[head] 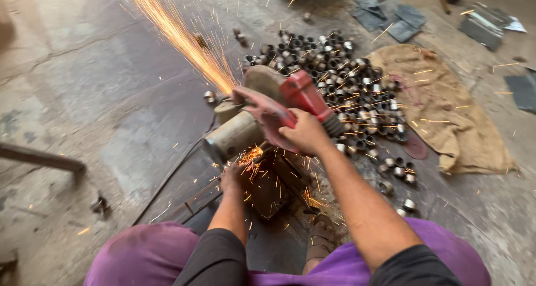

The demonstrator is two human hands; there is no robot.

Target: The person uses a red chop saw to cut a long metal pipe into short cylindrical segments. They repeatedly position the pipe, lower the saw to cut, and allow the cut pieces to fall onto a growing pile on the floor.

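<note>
Head view
Floor: rough, stained concrete [84, 96], with a burlap sack [446, 113] spread at 2 o'clock and dark metal sheets [391, 15] at 1 o'clock.
Chop saw: red cut-off saw [268, 116] at centre, with a scuffed red guard, a pale cylindrical motor and a worn disc that throws orange sparks [178, 35] toward 11 o'clock.
Right hand: the right hand [304, 132] has its fingers wrapped tight on the saw handle and presses it down.
Left hand: the left hand [231, 177] sits below the blade at 7 o'clock from the saw, on the workpiece; the sparks hide its fingers, so its grip cannot be told.
Cut pieces: short, shiny metal tube rings [340, 79] lie heaped from 12 to 3 o'clock.
Doing it well: steady, even downward pressure seems best, with the left fingers well clear of the disc and the stock held firm.
Clothing: purple cloth [145, 255] covers the knees.
</note>
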